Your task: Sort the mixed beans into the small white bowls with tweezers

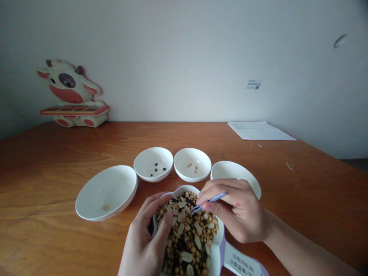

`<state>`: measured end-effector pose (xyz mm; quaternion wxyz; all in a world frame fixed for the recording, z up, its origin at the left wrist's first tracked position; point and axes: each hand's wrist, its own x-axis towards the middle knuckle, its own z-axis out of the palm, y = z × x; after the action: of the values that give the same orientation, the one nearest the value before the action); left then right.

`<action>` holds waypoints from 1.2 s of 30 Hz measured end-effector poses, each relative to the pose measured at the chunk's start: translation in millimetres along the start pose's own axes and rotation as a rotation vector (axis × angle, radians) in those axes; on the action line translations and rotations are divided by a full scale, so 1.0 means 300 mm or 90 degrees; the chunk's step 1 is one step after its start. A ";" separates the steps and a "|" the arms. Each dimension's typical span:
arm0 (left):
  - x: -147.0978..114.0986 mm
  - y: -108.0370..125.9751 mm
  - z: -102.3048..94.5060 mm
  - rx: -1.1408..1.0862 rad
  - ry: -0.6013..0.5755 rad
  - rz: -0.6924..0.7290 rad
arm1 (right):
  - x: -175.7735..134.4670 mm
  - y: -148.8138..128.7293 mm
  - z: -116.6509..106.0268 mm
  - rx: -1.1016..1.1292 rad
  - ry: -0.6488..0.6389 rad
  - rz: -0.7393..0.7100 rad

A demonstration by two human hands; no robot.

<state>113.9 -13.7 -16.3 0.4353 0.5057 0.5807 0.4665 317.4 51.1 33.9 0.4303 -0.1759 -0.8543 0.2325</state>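
My right hand (237, 209) pinches a pair of blue tweezers (217, 197), whose tips point down into a mix of beans and peanuts (188, 232). Whether the tips hold a bean, I cannot tell. The mix fills a white container (220, 245) with a wavy rim and a purple outer edge. My left hand (146, 237) grips this container at its left side, thumb over the rim. Beyond it, one white bowl (140, 165) holds several black beans (156, 169), and another bowl (205, 168) holds several small tan pieces (196, 168).
At the left a larger white bowl (86, 195) has one pale piece (106, 207) in it. A further bowl (253, 180) is partly behind my right hand. A labelled handle (241, 260) juts right from the container. Farther back are a cow toy keyboard (74, 111) and paper (260, 131).
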 end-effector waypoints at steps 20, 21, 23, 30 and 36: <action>-0.006 -0.027 -0.004 -0.005 0.018 -0.004 | -0.007 0.120 -0.236 -0.291 0.003 0.191; -0.006 -0.027 -0.006 -0.005 0.018 -0.007 | -0.006 0.120 -0.232 -0.300 -0.002 0.189; -0.007 -0.026 -0.008 -0.007 0.013 -0.014 | -0.004 0.116 -0.225 -0.311 0.010 0.172; -0.009 -0.024 -0.001 -0.042 0.014 -0.010 | -0.006 0.072 -0.170 -0.223 0.144 0.062; -0.006 -0.003 0.001 -0.004 0.007 -0.004 | 0.001 0.020 -0.027 -0.041 0.022 -0.036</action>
<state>114.3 -15.4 -17.1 0.4352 0.5000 0.5829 0.4699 324.4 58.1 35.1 0.4452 -0.1697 -0.8585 0.1896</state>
